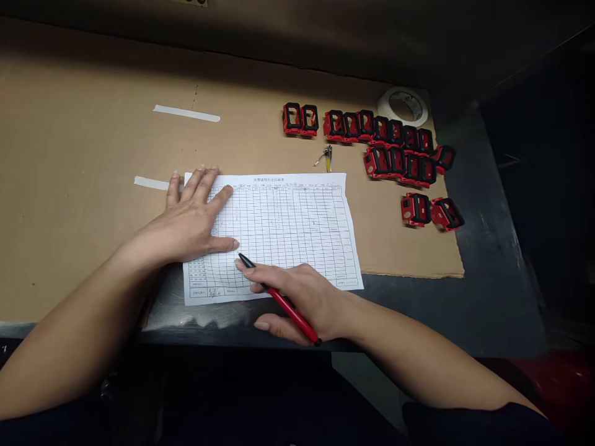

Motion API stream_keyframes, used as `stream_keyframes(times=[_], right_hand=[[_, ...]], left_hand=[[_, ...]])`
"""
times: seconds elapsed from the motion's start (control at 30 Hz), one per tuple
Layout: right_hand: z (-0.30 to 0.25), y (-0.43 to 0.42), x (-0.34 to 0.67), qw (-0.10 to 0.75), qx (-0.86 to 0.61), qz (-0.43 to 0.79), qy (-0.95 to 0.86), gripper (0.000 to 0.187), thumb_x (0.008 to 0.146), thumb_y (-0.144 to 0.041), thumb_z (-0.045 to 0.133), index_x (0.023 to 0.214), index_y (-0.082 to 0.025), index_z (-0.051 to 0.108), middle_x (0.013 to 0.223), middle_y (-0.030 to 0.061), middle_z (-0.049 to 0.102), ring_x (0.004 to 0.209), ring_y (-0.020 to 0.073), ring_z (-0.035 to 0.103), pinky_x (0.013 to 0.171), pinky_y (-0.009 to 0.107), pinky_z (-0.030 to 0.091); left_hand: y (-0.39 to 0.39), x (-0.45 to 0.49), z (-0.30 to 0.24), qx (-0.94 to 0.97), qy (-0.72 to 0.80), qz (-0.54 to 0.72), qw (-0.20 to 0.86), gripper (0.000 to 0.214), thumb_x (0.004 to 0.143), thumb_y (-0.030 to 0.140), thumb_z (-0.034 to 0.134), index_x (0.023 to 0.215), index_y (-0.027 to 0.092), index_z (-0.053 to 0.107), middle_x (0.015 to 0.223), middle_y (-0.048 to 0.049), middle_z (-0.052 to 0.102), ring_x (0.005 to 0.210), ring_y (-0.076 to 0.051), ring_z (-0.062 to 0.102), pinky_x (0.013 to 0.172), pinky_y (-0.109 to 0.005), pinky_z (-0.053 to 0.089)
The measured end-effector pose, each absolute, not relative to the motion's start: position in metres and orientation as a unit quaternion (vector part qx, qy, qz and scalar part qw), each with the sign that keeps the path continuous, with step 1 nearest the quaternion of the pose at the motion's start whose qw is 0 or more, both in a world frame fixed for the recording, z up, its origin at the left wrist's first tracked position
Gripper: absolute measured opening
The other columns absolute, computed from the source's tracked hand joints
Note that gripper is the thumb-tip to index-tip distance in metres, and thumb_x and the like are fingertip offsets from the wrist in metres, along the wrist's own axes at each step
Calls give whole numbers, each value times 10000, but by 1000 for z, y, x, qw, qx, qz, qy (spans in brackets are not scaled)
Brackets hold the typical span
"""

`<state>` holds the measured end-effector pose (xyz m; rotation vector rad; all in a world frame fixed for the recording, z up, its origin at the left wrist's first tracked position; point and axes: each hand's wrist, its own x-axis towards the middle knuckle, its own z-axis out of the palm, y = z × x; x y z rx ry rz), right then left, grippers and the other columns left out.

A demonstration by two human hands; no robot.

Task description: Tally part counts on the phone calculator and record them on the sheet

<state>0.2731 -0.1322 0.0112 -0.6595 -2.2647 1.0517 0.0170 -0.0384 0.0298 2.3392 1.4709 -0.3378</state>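
My left hand (pixel 193 217) lies flat with spread fingers on the left part of a printed form (pixel 297 248). The white sheet carries a table grid, with handwriting in its top rows and at the bottom left. Over the sheet's lower edge, my right hand (pixel 302 300) holds a red pen (pixel 292 314) with black ends. One black end points up and left, close to my left thumb. Whether that end touches the paper, I cannot tell.
Several red-and-black plastic frames (pixel 381 162) stand in rows at the right. Behind them lies a white tape roll (pixel 403 106). Small nippers (pixel 328 158) rest beyond the form. Tape strips (pixel 186 113) mark the cardboard (pixel 83 155), which covers a metal table (pixel 502 297).
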Motion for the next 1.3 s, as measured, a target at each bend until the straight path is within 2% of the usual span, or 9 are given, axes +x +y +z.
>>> stream_keyframes(times=[0.1, 0.17, 0.27, 0.4, 0.6, 0.83, 1.03, 1.1, 1.3], right_hand=[[9, -129, 273, 340, -293, 443, -776, 419, 988, -378, 724, 1358, -200, 642, 1156, 81, 821, 882, 178, 818, 730, 267, 662], [8, -125, 272, 399, -375, 475, -689, 203, 1014, -360, 674, 1127, -209, 749, 947, 42, 834, 798, 169, 808, 705, 277, 663], [6, -116, 271, 462, -494, 501, -540, 183, 995, -382, 658, 996, -217, 736, 761, 5, 791, 667, 157, 768, 647, 293, 651], [5, -105, 269, 504, -530, 509, -453, 205, 785, -309, 789, 894, -231, 634, 619, -48, 700, 563, 145, 698, 580, 278, 598], [10, -102, 269, 457, -567, 524, -442, 198, 817, -352, 772, 823, -220, 626, 639, -16, 705, 571, 139, 673, 614, 296, 587], [9, -106, 270, 440, -602, 493, -448, 201, 829, -385, 764, 823, -224, 644, 648, -14, 697, 597, 155, 685, 613, 311, 599], [8, -119, 270, 416, -564, 372, -608, 102, 841, -312, 755, 819, -236, 690, 700, -12, 712, 592, 135, 642, 569, 281, 513], [8, -120, 270, 406, -540, 382, -630, 98, 855, -303, 745, 809, -238, 688, 686, -20, 701, 568, 125, 620, 543, 270, 489], [-1, -117, 269, 402, -573, 432, -569, 164, 890, -375, 747, 842, -232, 683, 741, 2, 717, 672, 174, 718, 598, 295, 550]], left_hand=[[-41, 18, 34, 829, 512, -116, 195, 855, 922, 596, 664, 1595, 120, 438, 1789, -241, 68, 1676, -400, -28, 1313, -672, -5], [-42, 19, 36, 826, 510, -117, 210, 873, 898, 623, 682, 1576, 119, 460, 1790, -235, 76, 1677, -399, -29, 1312, -682, 6], [-42, 19, 34, 825, 506, -127, 217, 1100, 783, 720, 771, 1627, 123, 396, 1795, -225, 22, 1671, -404, -79, 1308, -681, -35], [-43, 19, 30, 829, 501, -136, 210, 1271, 709, 817, 788, 1670, 121, 333, 1793, -221, -31, 1659, -423, -127, 1295, -692, -77], [-43, 17, 33, 820, 504, -193, 191, 1429, 626, 820, 847, 1725, 164, 211, 1790, -179, -114, 1648, -423, -175, 1296, -671, -109], [-38, 15, 32, 828, 489, -183, 205, 1510, 627, 792, 859, 1720, 54, 124, 1785, -196, -111, 1654, -359, -194, 1334, -557, -107], [-37, 20, 31, 827, 490, -181, 206, 1538, 598, 830, 858, 1728, 86, 127, 1774, -206, -136, 1640, -415, -206, 1294, -627, -162], [-37, 21, 32, 822, 496, -180, 213, 1507, 625, 833, 843, 1733, 108, 123, 1769, -205, -154, 1639, -421, -203, 1292, -643, -151], [-38, 21, 33, 815, 506, -179, 218, 1436, 691, 803, 822, 1737, 125, 109, 1765, -191, -194, 1638, -408, -217, 1303, -627, -133]])
